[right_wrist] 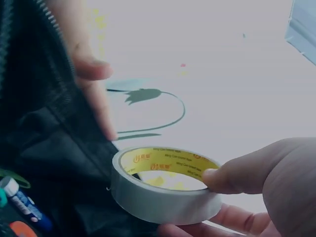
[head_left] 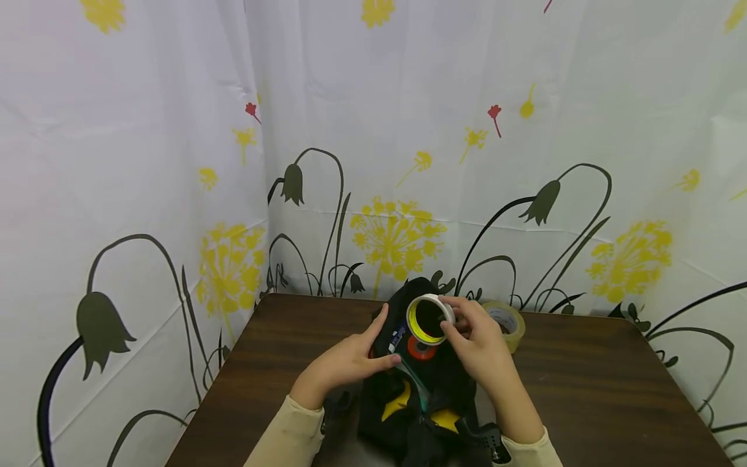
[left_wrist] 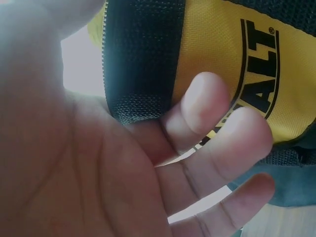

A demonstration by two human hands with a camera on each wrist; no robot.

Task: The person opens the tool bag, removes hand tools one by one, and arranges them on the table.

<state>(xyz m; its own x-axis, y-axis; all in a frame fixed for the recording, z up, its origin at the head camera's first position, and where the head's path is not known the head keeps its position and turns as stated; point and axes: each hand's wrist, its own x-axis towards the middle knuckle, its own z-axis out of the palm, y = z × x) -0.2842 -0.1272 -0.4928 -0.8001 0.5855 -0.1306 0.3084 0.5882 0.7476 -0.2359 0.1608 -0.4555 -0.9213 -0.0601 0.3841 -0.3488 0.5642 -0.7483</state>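
Note:
With thumb and fingers, my right hand [head_left: 480, 334] pinches the rim of a white roll of tape [right_wrist: 163, 207], which has a yellow printed core. The tape is tilted above the opening of a black and yellow tool bag [head_left: 382, 383]. My left hand [head_left: 347, 360] holds the bag's left edge, its thumb over the opening. In the left wrist view its other fingers [left_wrist: 237, 143] lie loosely bent along the yellow side with black lettering. Inside the bag are a blue-and-white marker [right_wrist: 27, 205] and a round orange thing [head_left: 421, 349]; the deeper contents are hidden.
A wider roll of clear tape [head_left: 513, 324] stands on the brown table [head_left: 589, 383], right of the bag and behind my right hand. A white curtain [head_left: 408, 97] with a flower print hangs along the table's back and left.

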